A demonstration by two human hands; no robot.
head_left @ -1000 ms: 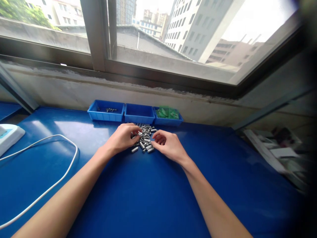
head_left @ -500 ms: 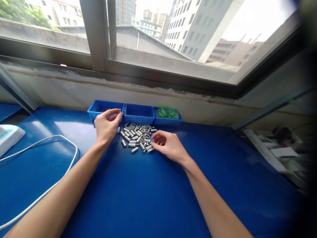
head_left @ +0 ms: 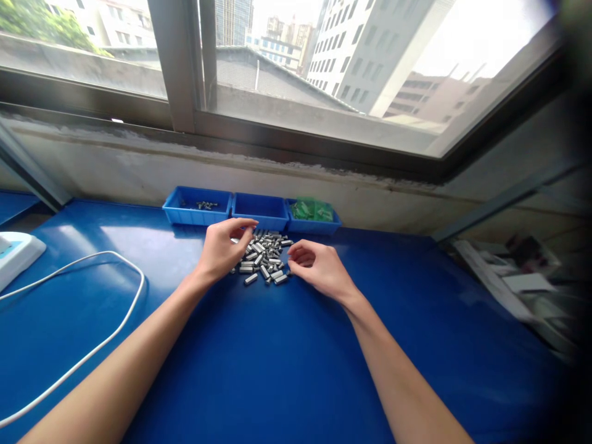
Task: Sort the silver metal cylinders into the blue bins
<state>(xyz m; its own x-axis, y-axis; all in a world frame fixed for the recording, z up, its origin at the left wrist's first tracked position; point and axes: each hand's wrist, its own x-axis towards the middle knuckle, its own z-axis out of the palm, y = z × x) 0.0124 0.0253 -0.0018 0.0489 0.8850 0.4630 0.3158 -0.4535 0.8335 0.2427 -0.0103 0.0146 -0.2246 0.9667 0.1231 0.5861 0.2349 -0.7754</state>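
A heap of silvery hex standoffs [head_left: 264, 271] with some small screws among them lies on the blue table. My left hand [head_left: 224, 250] reaches over the heap's left side, thumb and forefinger slightly apart, with no piece visible between them. At the right edge of the heap is my right hand [head_left: 319, 268], its fingers curled and thumb drawn in close. Whatever its fingertips may hold is too small to make out. Behind the heap, the left blue bin [head_left: 197, 217] contains a few small screws [head_left: 206, 205].
Beside the left bin stand a middle blue bin [head_left: 259, 221] and a right bin [head_left: 319, 228] with green packets [head_left: 312, 209]. A white cable [head_left: 139, 290] curves across the table's left from a white power strip [head_left: 18, 253]. Papers [head_left: 527, 283] lie far right.
My left hand has moved right and toward me, from the left bin's edge to above the heap, uncovering the screws in that bin. My right hand has shifted slightly right.
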